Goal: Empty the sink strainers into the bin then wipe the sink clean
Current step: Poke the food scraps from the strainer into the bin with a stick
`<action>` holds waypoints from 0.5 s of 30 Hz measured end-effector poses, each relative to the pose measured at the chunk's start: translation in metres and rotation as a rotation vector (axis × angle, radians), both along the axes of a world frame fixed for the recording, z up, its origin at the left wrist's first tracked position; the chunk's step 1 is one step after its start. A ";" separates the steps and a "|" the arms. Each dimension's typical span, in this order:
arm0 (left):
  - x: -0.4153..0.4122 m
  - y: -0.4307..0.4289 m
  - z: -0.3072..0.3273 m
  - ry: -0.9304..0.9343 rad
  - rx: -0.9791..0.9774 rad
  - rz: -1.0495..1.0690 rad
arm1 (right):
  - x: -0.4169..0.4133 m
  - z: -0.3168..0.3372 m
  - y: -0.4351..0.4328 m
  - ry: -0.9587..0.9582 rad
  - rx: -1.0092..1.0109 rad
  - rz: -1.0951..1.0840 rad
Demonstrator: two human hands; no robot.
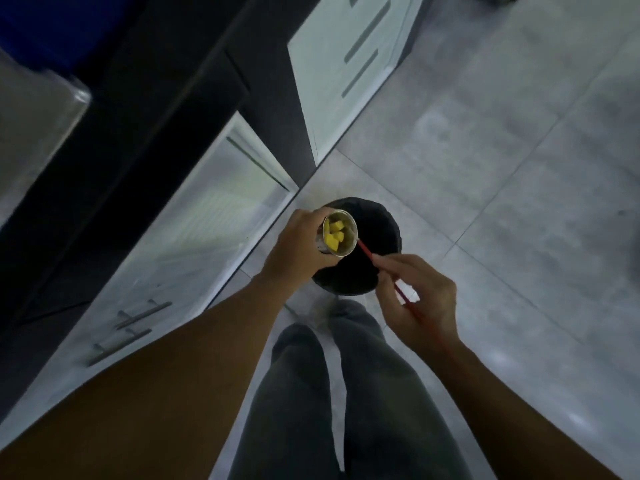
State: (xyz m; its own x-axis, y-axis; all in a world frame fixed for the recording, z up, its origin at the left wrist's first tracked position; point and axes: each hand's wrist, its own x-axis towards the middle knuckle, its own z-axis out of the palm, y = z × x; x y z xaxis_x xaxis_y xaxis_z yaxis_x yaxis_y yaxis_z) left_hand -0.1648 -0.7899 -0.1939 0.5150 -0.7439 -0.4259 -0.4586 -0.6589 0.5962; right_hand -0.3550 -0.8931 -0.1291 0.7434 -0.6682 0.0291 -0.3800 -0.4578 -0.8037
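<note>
The left hand [298, 244] holds the metal sink strainer [348, 249], fingers curled round its body. Its open mouth is tipped sideways over the black bin [391, 220] on the tiled floor [519, 202]. This positioning places anything that leaves the strainer above the bin opening rather than the floor. Several yellow food pieces [335, 233] remain lodged inside the strainer, so the tilt alone appears not to have released them. The right hand [419, 303] pinches a thin red stick [367, 252] between thumb and fingers, in a pen-like grip. The stick's tip meets the lower rim of the strainer, which suggests it serves as a tool to dislodge the pieces. The person stands directly behind the bin, beside the white base cabinets [214, 230], with grey-trousered legs [363, 375] close to the bin wall. Judged status: emptying is in progress and wiping has not begun.
</note>
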 end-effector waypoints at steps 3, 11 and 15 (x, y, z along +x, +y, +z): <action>0.000 0.002 -0.020 0.022 0.037 -0.044 | 0.003 -0.025 0.008 0.040 0.066 0.059; 0.001 -0.003 -0.056 0.033 0.083 -0.130 | 0.019 -0.077 0.005 0.262 0.167 0.113; -0.001 -0.005 -0.071 0.048 0.112 -0.128 | 0.016 -0.093 0.005 0.341 0.180 0.095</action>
